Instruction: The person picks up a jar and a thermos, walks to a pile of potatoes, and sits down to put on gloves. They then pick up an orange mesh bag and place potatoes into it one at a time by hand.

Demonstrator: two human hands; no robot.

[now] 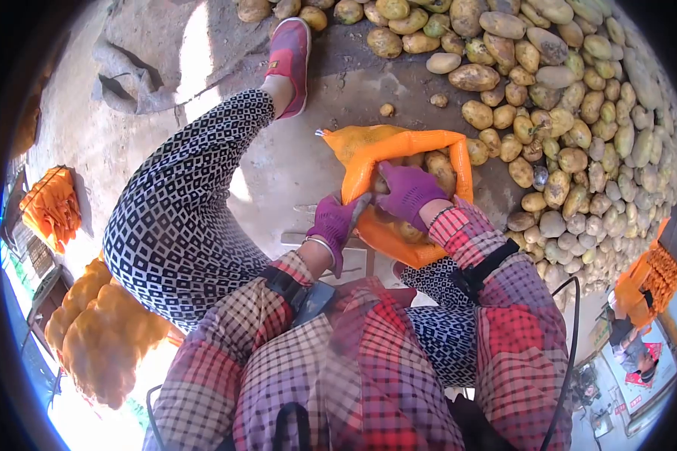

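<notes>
An orange mesh bag lies on the ground in front of me, its mouth spread wide and several potatoes inside. My left hand, in a purple glove, is closed on the near left part of the bag's rim. Reaching into the mouth is my right hand, also in a purple glove, over the potatoes. Its fingertips are partly hidden, so whether it grips a potato does not show.
A large potato pile spreads from the top to the right. Filled mesh bags stand at lower left, near a stack of orange bags. More orange bags are at right, near another person. My pink shoe rests beyond the bag.
</notes>
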